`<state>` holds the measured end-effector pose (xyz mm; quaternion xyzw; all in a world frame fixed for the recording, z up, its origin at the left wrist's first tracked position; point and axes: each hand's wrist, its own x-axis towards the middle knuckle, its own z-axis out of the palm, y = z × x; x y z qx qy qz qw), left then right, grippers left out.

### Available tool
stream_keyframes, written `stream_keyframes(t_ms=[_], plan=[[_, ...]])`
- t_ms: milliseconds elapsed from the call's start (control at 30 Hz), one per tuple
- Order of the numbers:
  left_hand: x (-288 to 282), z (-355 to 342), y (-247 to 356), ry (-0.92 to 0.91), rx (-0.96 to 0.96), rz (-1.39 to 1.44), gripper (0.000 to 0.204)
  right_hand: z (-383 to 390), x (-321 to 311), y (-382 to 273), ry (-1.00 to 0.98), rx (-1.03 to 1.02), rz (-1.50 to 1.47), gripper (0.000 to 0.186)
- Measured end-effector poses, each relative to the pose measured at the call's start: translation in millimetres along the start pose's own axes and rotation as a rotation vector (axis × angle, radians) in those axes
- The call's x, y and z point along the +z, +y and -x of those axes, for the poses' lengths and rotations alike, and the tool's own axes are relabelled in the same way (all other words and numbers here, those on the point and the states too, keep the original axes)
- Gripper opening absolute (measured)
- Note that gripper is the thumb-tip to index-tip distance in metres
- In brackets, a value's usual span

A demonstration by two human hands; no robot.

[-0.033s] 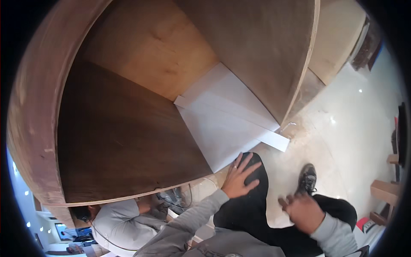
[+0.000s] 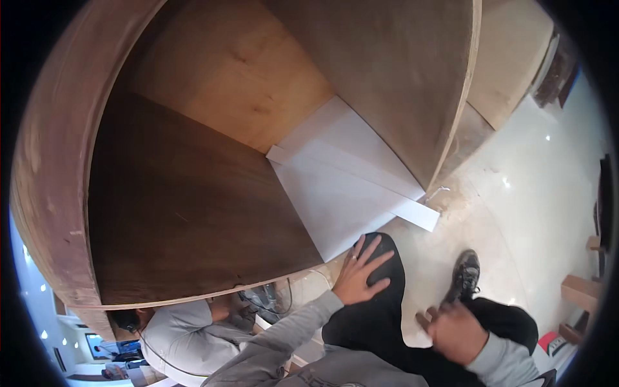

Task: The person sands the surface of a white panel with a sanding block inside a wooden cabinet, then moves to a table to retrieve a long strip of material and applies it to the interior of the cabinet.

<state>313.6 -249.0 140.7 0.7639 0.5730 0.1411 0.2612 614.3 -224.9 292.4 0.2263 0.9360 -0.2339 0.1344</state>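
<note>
My left hand (image 2: 362, 274) lies on my bent left knee, fingers spread and holding nothing; a ring shows on one finger. My right hand (image 2: 456, 334) hovers over my right leg, slightly blurred. Its fingers are loosely bent and apart, with nothing visible in them. Ahead of the left hand, a white panel (image 2: 325, 193) lies inside a large wooden cabinet box (image 2: 206, 206). Across that panel runs a long white strip (image 2: 418, 214), its near right end sticking out past the cabinet's edge.
A co-worker in a grey shirt (image 2: 177, 332) crouches at the lower left, beside a grey power tool (image 2: 261, 300). My shoe (image 2: 465, 274) rests on the pale floor (image 2: 509, 219). Wooden pieces (image 2: 580, 291) stand at the right, and the cabinet's side panel (image 2: 400, 71) rises beside the white panel.
The view has shifted very slightly. My right hand has moved a little, its fingers still bent. My left hand stays on the knee, and the panel and strip look unmoved.
</note>
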Motion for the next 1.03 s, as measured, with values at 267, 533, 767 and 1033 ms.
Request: stream_keyframes(t_ms=[267, 533, 767, 1033], plan=[[-6, 29, -5, 0.065, -0.206, 0.008, 0.057, 30, -15, -10, 0.13, -0.119, -0.336, 0.023], [1, 25, -9, 0.094, -0.206, 0.048, 0.047, 34, -5, -2, 0.076, 0.085, -0.141, 0.044], [6, 21, -8, 0.067, -0.215, 0.058, 0.048, 42, 12, -2, 0.141, 0.017, -0.09, 0.041], [7, 22, -8, 0.054, -0.187, 0.041, 0.049, 47, 19, -4, 0.245, -0.026, -0.06, 0.035]])
